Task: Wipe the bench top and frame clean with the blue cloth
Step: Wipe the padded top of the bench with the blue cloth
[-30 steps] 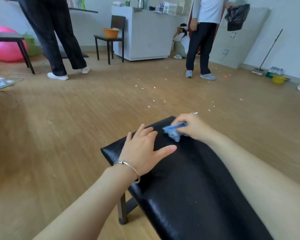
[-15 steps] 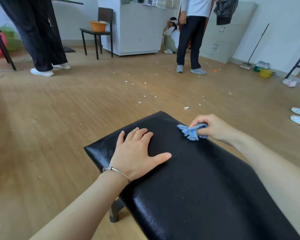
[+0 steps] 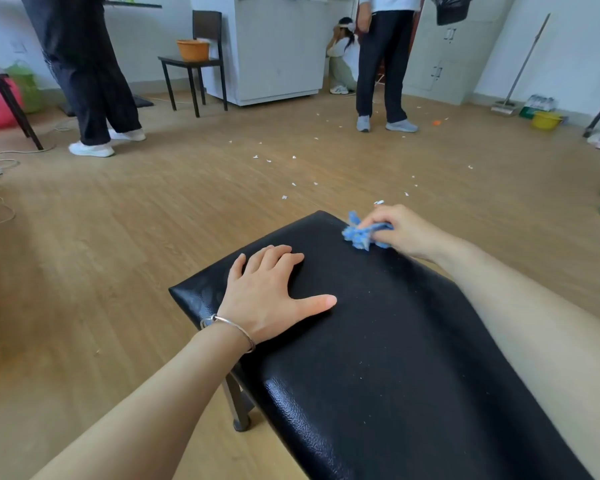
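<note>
Left hand (image 3: 267, 296) lies flat, fingers straight and spread, on the black padded counter (image 3: 378, 341) near its far left edge. Right hand (image 3: 400, 232) grips the bunched blue cloth (image 3: 357, 235), which touches the counter's far right corner. One metal frame leg (image 3: 238, 407) is visible beneath the counter's left side.

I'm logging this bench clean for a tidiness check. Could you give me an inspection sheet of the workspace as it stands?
Surface: black padded vinyl bench top, pale specks across it; grey metal frame leg beneath.
Job's things: crumpled blue cloth on the top's far right corner.
Clutter: small white scraps strewn over the wooden floor.
Hands: left hand flat on the top, fingers spread; right hand grips the cloth.
Cables: pale cord looped on the floor, far left.
Surroundings: orange basin on a dark chair; mop and yellow bowl by the right wall; person in black trousers and person in a white top standing.
</note>
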